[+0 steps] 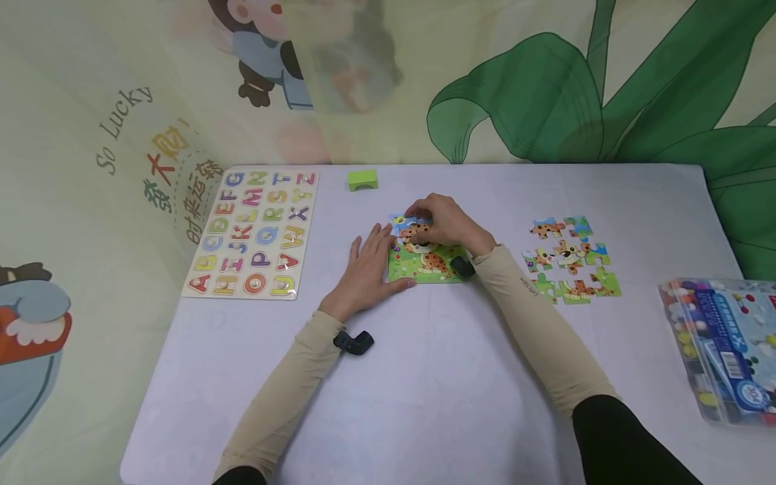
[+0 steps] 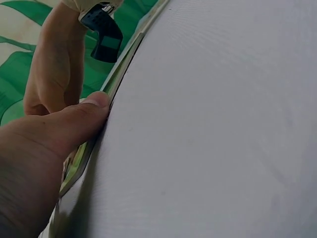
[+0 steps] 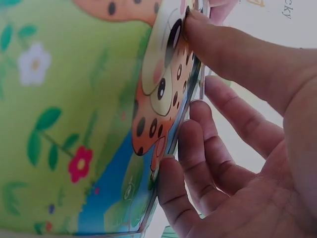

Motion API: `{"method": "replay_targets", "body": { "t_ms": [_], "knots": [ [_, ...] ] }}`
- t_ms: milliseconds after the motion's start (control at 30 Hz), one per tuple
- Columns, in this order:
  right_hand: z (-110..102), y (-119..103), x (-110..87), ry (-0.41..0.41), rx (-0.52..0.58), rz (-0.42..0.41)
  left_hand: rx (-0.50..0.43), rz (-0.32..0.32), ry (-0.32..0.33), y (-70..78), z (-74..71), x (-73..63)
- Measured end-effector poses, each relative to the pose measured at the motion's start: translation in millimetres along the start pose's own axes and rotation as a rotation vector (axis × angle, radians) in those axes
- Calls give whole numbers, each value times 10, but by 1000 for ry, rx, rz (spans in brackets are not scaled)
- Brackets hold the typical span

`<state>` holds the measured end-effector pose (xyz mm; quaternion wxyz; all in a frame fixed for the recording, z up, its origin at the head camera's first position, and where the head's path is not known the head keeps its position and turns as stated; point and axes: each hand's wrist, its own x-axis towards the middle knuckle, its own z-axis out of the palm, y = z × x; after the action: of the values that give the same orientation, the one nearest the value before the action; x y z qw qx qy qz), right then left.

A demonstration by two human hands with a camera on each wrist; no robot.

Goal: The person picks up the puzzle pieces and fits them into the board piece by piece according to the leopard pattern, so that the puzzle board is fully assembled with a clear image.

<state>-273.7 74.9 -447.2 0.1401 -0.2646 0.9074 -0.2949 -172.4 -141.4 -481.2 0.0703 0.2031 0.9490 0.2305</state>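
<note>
A square puzzle board (image 1: 403, 268) with a spotted leopard on green grass lies between both hands in the head view. My left hand (image 1: 364, 276) rests along its left side with fingers extended; in the left wrist view the thumb (image 2: 81, 121) touches the board's near edge. Over the far part of the board, my right hand (image 1: 447, 221) has its fingers curled at the edge. The right wrist view shows that thumb (image 3: 233, 49) on the leopard picture and the fingers (image 3: 193, 148) along the rim, pinching the board.
Several loose leopard puzzle pieces (image 1: 570, 254) lie in rows to the right. An alphabet board (image 1: 248, 232) lies at the left. A green block (image 1: 362, 180) sits at the back. A clear plastic case (image 1: 721, 350) of colourful items stands at the right edge.
</note>
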Motion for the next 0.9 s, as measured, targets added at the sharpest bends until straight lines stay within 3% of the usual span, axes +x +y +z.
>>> {"method": "replay_targets", "body": {
  "t_ms": [233,400,667,900],
  "knots": [
    [-18,50,-25,8,19,-32,44,55,-11,-25,-30,46],
    [-159,177,-159,36,37,-12,126,120,-43,-57,-61,95],
    [-645,614,-662,76,-19,169,140,131,-133,-61,-98,181],
    [-995,974,-1182,91,-54,312,111,130,-135,-63,-105,196]
  ]
}}
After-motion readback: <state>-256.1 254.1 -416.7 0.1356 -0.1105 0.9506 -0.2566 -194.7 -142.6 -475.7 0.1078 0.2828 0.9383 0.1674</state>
